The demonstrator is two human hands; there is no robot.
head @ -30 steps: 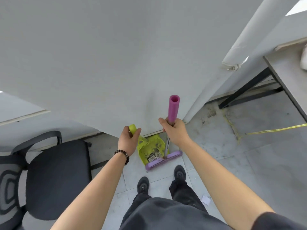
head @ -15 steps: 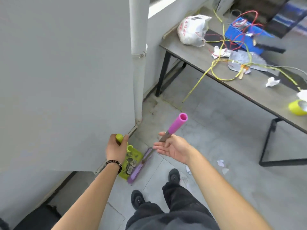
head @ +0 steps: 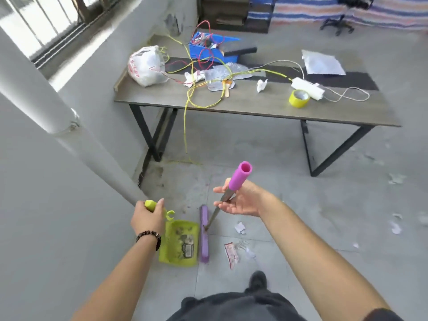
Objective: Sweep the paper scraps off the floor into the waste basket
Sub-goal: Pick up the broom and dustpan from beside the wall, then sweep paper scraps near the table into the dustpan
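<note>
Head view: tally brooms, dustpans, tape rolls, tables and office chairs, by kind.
broom: 1
dustpan: 1
tape roll: 1
table: 1
office chair: 1
Total: 5

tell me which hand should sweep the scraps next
Right: the right hand carries the broom, its head beside the scraps; the left hand grips the dustpan handle.

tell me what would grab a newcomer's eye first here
The pink-handled broom stands out, leaning in the loosely open right hand near the middle of the view. Just to its left, the left hand grips a lime-green dustpan, and paper scraps lie on the floor to the right. Behind stands a table tangled with wires.
</note>
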